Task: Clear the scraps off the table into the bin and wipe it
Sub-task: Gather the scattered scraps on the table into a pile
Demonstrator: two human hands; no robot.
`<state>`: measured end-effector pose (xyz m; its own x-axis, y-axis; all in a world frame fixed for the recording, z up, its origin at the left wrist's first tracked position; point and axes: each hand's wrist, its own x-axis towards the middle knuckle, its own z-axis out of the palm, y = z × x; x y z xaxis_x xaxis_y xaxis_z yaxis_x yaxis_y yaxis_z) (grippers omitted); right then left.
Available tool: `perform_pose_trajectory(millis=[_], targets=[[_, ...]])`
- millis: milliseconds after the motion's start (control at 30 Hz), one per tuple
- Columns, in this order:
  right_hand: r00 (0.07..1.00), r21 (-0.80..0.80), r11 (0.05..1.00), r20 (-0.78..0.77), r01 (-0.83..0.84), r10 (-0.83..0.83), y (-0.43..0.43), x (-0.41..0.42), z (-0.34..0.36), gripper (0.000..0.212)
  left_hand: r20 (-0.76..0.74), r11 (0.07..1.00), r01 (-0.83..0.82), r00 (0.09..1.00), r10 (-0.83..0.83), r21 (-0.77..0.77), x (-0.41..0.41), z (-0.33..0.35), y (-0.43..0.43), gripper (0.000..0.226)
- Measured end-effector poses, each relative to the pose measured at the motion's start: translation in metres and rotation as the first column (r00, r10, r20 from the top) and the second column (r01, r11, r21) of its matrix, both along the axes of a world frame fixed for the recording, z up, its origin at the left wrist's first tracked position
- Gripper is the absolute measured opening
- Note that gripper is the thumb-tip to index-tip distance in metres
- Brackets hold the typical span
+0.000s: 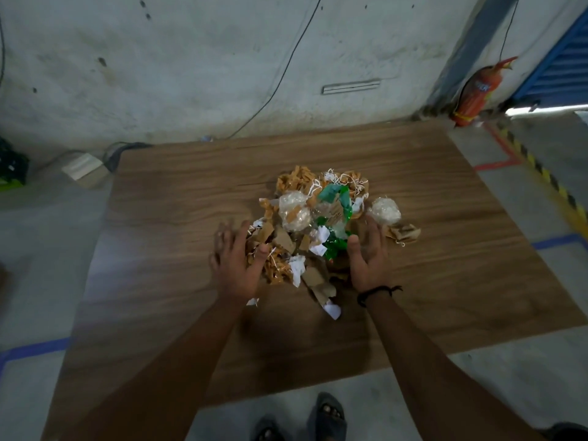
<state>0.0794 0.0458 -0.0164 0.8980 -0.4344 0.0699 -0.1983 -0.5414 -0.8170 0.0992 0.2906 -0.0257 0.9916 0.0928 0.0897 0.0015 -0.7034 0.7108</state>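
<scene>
A heap of scraps (313, 224) lies in the middle of the wooden table (165, 198): brown cardboard bits, white paper, orange strips, clear plastic wads and a green wrapper (335, 198). My left hand (237, 265) lies flat against the heap's left side, fingers straight and spread. My right hand (369, 253) stands on edge against the right side, palm facing the heap, fingers straight. A clear plastic wad (384, 211) and a brown crumpled scrap (402, 234) sit just outside my right hand. No bin is in view.
A rough grey wall stands behind the table with cables running down it. A red fire extinguisher (477, 93) leans at the back right. A small box (84, 168) sits on the floor at the left. My sandalled feet (327, 415) show below the table's near edge.
</scene>
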Motion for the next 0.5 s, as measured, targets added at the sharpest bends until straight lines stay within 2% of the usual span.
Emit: perform_pose_trajectory(millis=[100,167,267,367,433,500], targets=[[0.994,0.104,0.995,0.105,0.002,-0.013,-0.002,0.020,0.008,0.087,0.014,0.999,-0.005,1.000,0.006,-0.047,0.009,0.004,-0.016,0.087],[0.995,0.172,0.985,0.095,-0.009,-0.007,-0.003,0.033,0.015,0.088,0.033,0.995,0.021,0.999,-0.018,-0.095,0.014,0.000,-0.025,0.083],[0.996,0.220,0.972,0.054,-0.083,0.073,-0.001,0.054,0.021,0.088,0.049,0.947,0.096,0.995,-0.085,-0.307,0.023,-0.007,-0.034,0.070],[0.975,0.129,0.971,-0.069,-0.199,0.209,0.001,0.067,0.022,0.087,0.066,0.826,0.155,0.988,-0.143,-0.542,0.029,-0.006,-0.051,0.071],[0.956,0.046,0.967,-0.146,-0.250,0.254,0.003,0.064,0.017,0.091,0.057,0.776,0.145,0.988,-0.140,-0.614,0.030,-0.005,-0.062,0.069],[0.944,0.001,0.955,-0.151,-0.297,0.293,0.005,0.058,0.007,0.082,0.030,0.740,0.099,0.994,-0.106,-0.666,0.032,-0.003,-0.071,0.066]])
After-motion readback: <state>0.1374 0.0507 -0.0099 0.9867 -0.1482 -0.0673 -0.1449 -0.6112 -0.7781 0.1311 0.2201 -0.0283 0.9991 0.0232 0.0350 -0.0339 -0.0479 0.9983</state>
